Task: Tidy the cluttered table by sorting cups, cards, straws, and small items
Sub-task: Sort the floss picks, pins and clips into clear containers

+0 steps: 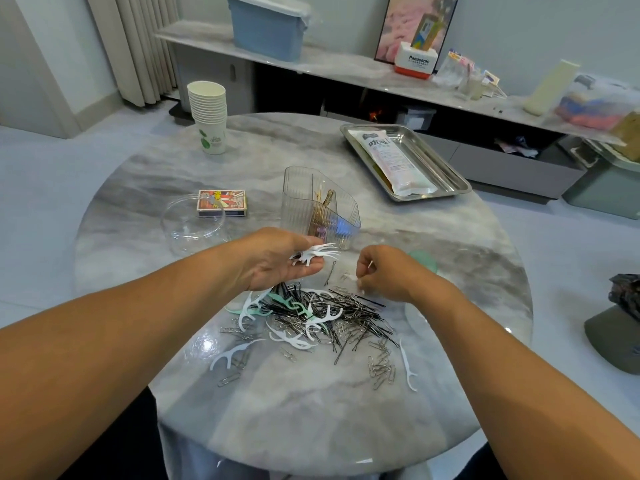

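Head view: left hand (277,261) cupped palm-up, gripping a bunch of white floss picks (313,255) just before the clear organizer (317,206). Right hand (384,271) curled, pinching what appears to be one white pick. Mixed pile (322,317) of picks, hairpins and paperclips lies on the worktop (311,410) below both hands.

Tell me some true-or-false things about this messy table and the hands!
1. The left hand holds white floss picks. True.
2. The paper cups are scattered all over. False: they stand in one stack.
3. A packet lies in the metal tray. True.
4. The card box sits inside the clear organizer. False: it lies on the table beside a clear round container.
5. The right hand is flat on the table. False: its fingers pinch something small and white.
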`<state>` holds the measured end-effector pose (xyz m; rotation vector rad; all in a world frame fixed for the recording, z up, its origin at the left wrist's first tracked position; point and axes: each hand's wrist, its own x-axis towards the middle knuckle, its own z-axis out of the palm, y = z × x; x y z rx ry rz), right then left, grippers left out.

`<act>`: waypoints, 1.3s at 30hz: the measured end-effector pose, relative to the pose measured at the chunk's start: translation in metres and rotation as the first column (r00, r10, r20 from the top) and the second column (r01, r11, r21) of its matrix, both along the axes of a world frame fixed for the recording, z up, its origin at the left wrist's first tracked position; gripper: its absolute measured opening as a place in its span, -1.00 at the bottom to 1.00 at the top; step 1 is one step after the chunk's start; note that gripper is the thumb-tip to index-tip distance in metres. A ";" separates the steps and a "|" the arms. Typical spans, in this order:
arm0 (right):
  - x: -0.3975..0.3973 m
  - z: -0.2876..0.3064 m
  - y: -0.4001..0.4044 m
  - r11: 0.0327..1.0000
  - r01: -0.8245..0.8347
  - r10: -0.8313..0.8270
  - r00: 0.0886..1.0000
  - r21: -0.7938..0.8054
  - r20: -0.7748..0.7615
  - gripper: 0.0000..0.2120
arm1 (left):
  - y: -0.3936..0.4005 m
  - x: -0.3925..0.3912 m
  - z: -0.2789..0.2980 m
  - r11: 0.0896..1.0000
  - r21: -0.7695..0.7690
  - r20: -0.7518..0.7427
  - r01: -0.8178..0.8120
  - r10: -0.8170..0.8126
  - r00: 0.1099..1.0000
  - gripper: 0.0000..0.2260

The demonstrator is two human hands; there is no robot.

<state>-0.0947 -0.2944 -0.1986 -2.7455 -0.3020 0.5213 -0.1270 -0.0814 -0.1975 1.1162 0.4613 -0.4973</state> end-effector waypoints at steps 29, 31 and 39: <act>-0.022 0.038 0.025 0.822 0.170 -0.130 0.985 0.543 -0.112 -0.79 | -0.020 -0.007 0.009 1.000 0.004 0.059 0.024 -0.024 0.998 -0.64; -0.024 0.033 0.027 0.735 0.275 -0.166 0.959 0.620 -0.228 -0.78 | -0.020 -0.007 0.009 1.000 -0.001 0.067 0.022 -0.022 0.998 -0.69; -0.027 0.032 0.032 0.631 0.251 -0.127 0.967 0.734 -0.221 -0.74 | -0.017 -0.007 0.011 0.999 -0.039 0.093 -0.023 0.026 0.995 -0.88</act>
